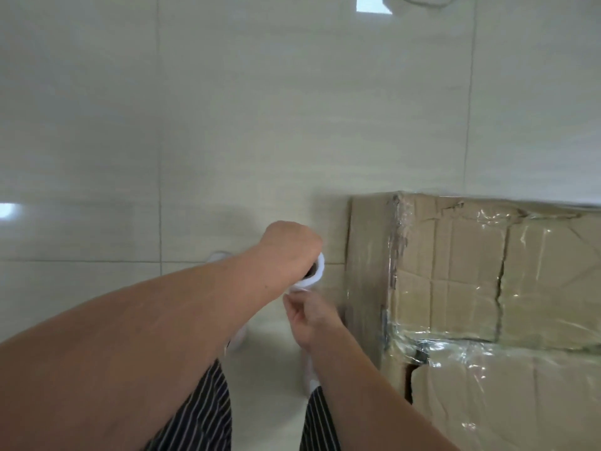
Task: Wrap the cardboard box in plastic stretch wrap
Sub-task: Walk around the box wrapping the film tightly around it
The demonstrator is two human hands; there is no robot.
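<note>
1. Cardboard box [455, 288], just one, is sitting on the tile floor [227, 125] to my right, with shiny film [487, 349] clinging to it.
2. My left hand [289, 245] is gripping the single stretch wrap roll [317, 271], fingers curled round it.
3. My right hand [309, 320] is pinching something white just under the roll.

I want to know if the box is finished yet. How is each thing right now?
cardboard box: on the floor, torn and creased, partly covered.
plastic film: stretched shiny over the box.
stretch wrap roll: held up beside the box.
left hand: grips the roll from above.
right hand: pinches the roll's lower end.
</note>
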